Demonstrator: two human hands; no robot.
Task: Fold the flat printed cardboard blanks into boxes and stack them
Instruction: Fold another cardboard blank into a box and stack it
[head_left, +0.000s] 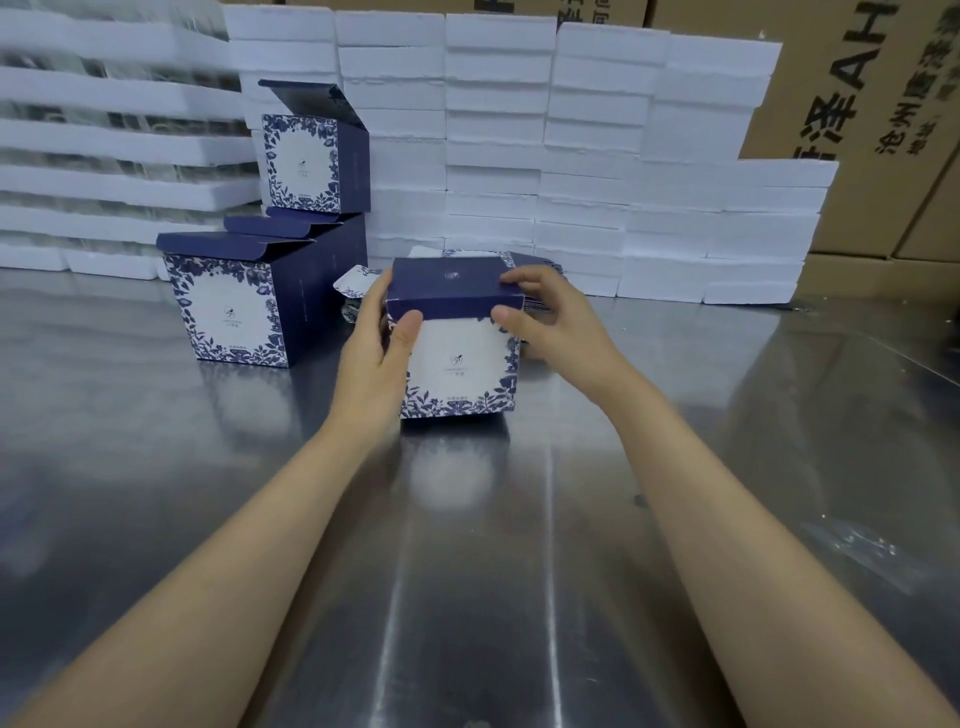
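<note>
Our bare forearms stretch forward and angle inward. Our left hand (371, 358) curls round the left side of the blue-and-white printed cardboard box (457, 364), thumb on its front; our right hand (550, 322) pinches its top right edge, thumb in front

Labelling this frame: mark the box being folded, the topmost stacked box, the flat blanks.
box being folded (460, 358): head view, white front panel.
topmost stacked box (301, 161): head view, printed front face.
flat blanks (535, 261): head view, top sheet's edge.

Dim bluish light, streaky glare on the steel table (519, 597), blurred edges.
</note>
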